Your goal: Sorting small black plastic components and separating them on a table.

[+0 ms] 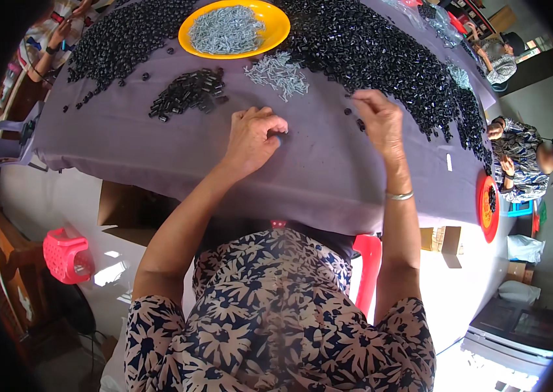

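Above the purple tablecloth, my left hand [254,140] is closed, its fingers curled toward the thumb; what it holds, if anything, is hidden. My right hand [382,124] is pinched at the near edge of a big heap of small black cylindrical parts [381,55], and I cannot make out anything in its fingertips. A few loose black parts [360,124] lie beside it. Between and beyond my hands is a small pile of silver screws [280,75]. Left of the screws sits a smaller pile of black cylindrical parts [188,93].
A yellow plate [283,27] full of screws stands at the far middle. Rounder black pieces [123,39] are heaped at far left. A red plate [488,219] sits at the table's right edge. People [528,160] sit at right; another person's hand [61,32] shows upper left.
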Demonstrator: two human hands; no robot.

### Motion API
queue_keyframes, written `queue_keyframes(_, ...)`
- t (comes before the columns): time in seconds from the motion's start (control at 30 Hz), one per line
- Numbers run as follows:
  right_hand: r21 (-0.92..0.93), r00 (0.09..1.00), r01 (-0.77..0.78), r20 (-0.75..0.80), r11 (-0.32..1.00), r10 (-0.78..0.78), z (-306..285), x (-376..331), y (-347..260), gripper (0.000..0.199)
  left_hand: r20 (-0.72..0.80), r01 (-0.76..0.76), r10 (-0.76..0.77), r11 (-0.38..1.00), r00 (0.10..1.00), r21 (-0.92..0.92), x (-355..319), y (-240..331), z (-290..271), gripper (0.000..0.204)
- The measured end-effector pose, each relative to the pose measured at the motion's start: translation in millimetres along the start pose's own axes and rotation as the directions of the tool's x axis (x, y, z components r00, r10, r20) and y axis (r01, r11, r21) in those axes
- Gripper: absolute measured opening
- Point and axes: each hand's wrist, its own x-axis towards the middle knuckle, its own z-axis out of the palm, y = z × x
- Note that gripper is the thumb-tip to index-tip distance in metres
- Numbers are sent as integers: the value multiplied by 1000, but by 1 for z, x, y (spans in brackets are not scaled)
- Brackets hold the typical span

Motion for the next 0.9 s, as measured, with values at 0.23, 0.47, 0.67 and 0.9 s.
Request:
queue_keyframes(0.23,-317,938,287,287,904,-197,-21,14,31,11,-1,6,-6,1000,1000,10,-2,-1,-1,24)
queue_keyframes(0.47,-412,930,336,285,847,-231,-8,9,25,10,-1,14,-14,999,1000,42,-1,0,0,23)
queue_keyframes(0.67,-243,948,239,269,940,-172,0,6,10,13,-31,4,-3,999,1000,35,-3,-2,1,23)
queue_keyframes(0.9,161,928,-12,369,987,-49,40,-14,-11,9,-53,-45,47,999,998,26,-1,-2,4,23)
